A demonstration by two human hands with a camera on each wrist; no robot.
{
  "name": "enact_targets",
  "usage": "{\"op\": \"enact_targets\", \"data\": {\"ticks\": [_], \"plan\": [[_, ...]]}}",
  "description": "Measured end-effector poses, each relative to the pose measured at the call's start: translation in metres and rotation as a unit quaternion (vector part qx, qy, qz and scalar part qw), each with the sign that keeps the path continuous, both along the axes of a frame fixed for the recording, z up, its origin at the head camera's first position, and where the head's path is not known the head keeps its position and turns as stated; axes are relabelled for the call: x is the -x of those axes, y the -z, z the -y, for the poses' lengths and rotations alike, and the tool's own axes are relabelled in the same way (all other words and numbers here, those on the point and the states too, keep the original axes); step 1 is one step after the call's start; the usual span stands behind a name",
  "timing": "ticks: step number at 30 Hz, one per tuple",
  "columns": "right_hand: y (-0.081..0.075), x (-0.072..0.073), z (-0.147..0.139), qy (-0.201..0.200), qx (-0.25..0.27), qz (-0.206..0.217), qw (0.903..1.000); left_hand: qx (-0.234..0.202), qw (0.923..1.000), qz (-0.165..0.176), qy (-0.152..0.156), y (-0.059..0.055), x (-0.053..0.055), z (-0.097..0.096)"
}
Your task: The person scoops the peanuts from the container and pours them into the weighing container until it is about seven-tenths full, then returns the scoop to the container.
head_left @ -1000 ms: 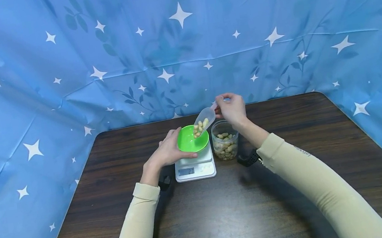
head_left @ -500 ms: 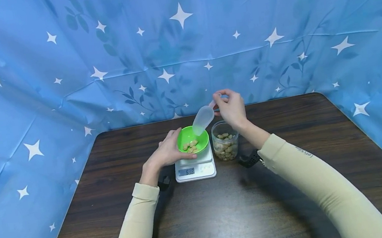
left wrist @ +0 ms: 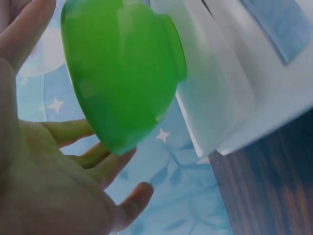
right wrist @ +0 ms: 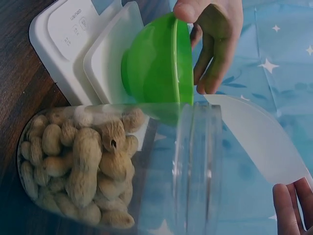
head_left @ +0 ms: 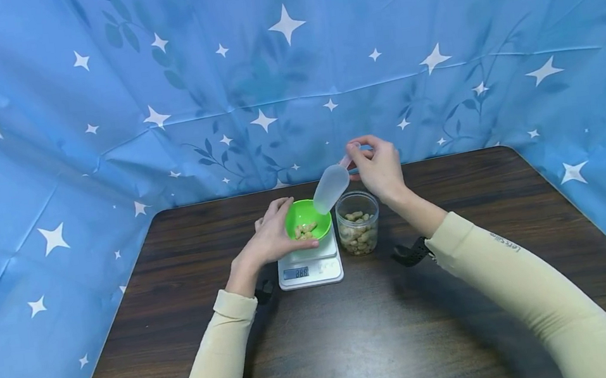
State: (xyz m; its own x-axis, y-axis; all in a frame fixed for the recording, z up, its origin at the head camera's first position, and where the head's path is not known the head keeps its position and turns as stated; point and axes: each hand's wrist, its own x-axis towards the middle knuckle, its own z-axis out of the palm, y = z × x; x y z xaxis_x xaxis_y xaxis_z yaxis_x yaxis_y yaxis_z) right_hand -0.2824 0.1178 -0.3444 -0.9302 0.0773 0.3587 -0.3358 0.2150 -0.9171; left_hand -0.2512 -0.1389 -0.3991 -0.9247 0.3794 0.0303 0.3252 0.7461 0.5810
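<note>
My left hand (head_left: 269, 239) spans the green bowl (head_left: 299, 213), thumb on the near side and fingers on the far side. The bowl sits on a white kitchen scale (head_left: 322, 271) and holds several peanuts (head_left: 305, 231). In the left wrist view, fingertips touch the bowl's rim. My right hand (head_left: 379, 167) pinches the handle of a translucent scoop (head_left: 332, 189), tilted with its mouth down near the bowl's right rim. No peanuts show in the scoop. Below that hand stands a clear jar (right wrist: 195, 171), part-filled with peanuts (right wrist: 83, 166).
The jar stands open-topped, close to the scale's right side. Both are on a dark wooden table (head_left: 336, 350). Behind the table hangs a blue cloth (head_left: 240, 63) with white stars. Digits show on the scale's display (head_left: 295, 273).
Peanuts have fallen from the scoop into the bowl. The right hand has since lifted the scoop slightly rightward, away from the bowl. The scale's digits have changed. The left hand stays at the bowl.
</note>
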Motion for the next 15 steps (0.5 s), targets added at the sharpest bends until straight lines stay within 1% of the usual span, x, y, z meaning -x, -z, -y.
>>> {"op": "enact_targets", "data": {"ticks": [6,10,15], "plan": [[-0.006,-0.003,-0.009,-0.002,0.014,-0.011,0.9998,0.005,0.9996,-0.028,0.004,-0.001,0.0,-0.013],[-0.008,-0.003,-0.018,-0.007,0.025,-0.009,0.9996,0.004,0.9988,-0.048,0.014,-0.001,0.0,-0.021],[-0.01,-0.004,-0.027,-0.008,0.031,-0.003,0.9995,0.006,0.9977,-0.062,0.026,0.0,0.001,-0.029]]}}
